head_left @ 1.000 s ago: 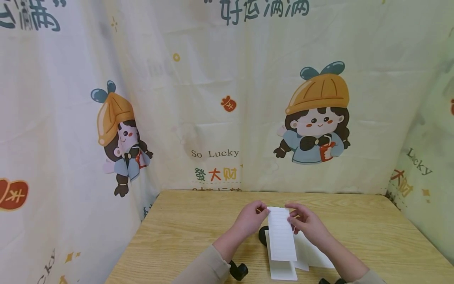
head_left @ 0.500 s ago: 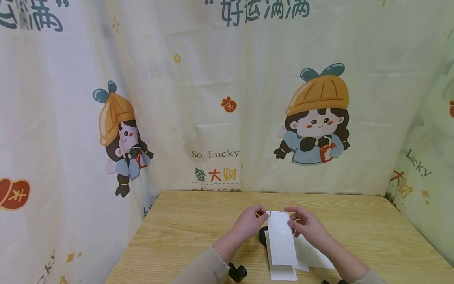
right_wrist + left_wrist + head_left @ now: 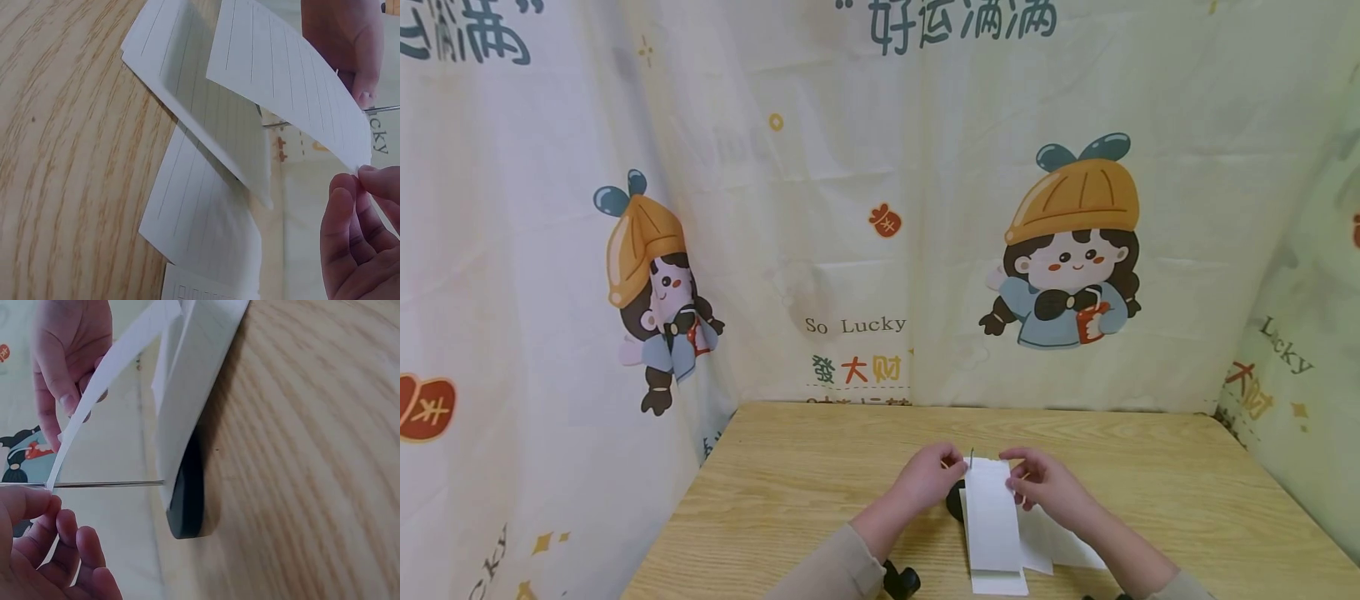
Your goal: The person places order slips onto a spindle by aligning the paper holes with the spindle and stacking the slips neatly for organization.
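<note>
A lined paper slip (image 3: 992, 517) hangs between my two hands, its lower end over other slips. My left hand (image 3: 928, 473) pinches its upper left corner between thumb and fingertips. The upper right corner is pinched by my right hand (image 3: 1047, 487). A thin metal spike (image 3: 112, 484) crosses the slip near its far edge, and its tip (image 3: 972, 454) pokes out above the paper. Beneath, the spike's black base (image 3: 187, 506) sits on the table, partly covered. More lined slips (image 3: 206, 112) lie low around the spike, below the held one.
Further lined paper (image 3: 1067, 542) lies on the wooden table (image 3: 805, 483) to the right, partly behind my right forearm. A black wrist device (image 3: 901, 579) shows by the left sleeve. A printed curtain (image 3: 850, 250) stands behind the table's far edge.
Both hands have lowered the slip together. The spike's tip, not visible at first, now sticks up above the paper near its upper left corner.
</note>
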Demonstrator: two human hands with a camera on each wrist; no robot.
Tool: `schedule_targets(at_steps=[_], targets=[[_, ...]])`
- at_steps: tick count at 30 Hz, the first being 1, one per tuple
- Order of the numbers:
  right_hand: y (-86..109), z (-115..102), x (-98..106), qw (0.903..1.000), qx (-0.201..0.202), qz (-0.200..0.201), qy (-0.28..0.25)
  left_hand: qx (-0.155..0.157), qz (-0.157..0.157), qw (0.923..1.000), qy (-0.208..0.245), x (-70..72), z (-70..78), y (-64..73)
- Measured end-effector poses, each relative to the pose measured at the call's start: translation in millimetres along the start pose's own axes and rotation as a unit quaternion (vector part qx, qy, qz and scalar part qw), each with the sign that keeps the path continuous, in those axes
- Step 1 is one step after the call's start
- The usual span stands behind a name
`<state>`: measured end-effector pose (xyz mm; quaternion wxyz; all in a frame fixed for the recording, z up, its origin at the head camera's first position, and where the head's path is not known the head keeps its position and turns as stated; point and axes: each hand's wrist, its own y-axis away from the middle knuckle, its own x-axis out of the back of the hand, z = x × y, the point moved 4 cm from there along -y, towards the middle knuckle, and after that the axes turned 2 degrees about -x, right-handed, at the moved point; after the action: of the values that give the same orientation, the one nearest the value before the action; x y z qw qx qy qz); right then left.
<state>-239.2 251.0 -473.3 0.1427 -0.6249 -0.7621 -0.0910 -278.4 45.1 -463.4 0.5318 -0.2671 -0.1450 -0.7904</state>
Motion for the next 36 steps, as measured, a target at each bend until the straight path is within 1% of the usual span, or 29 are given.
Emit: schedule_targets(at_steps=[6, 10, 15, 23, 27, 32, 36], targets=[[1.1, 3, -2, 0.9999, 0.002, -0.009, 0.01, 0.009, -0.003, 1.0, -0.003, -4.9, -4.6, -0.5], [0.1, 7, -2, 0.9997, 0.004, -0.01, 0.02, 0.021, -0.007, 0.9997, -0.011, -7.8, -7.2, 0.2], [0.0, 12, -3, 0.9994, 0.002, -0.014, 0.032, 0.029, -0.013, 0.9993, -0.022, -10.1, -7.8, 1.3], [1.1, 17, -6, 0.9989, 0.005, -0.03, 0.036, 0.018, -0.015, 0.9982, -0.056, -13.9, -11.3, 1.8], [-1.2, 21, -7, 0.998, 0.001, -0.037, 0.051, 0.015, -0.017, 0.9977, -0.063, -15.6, -13.1, 1.8], [-1.8, 23, -7, 0.9971, -0.007, -0.039, 0.065, 0.001, -0.016, 0.9956, -0.092, -16.8, -13.5, 2.2], [-2.6, 26, -8, 0.9966, -0.014, -0.038, 0.072, 0.0, -0.016, 0.9936, -0.112, -17.7, -14.3, 2.5]])
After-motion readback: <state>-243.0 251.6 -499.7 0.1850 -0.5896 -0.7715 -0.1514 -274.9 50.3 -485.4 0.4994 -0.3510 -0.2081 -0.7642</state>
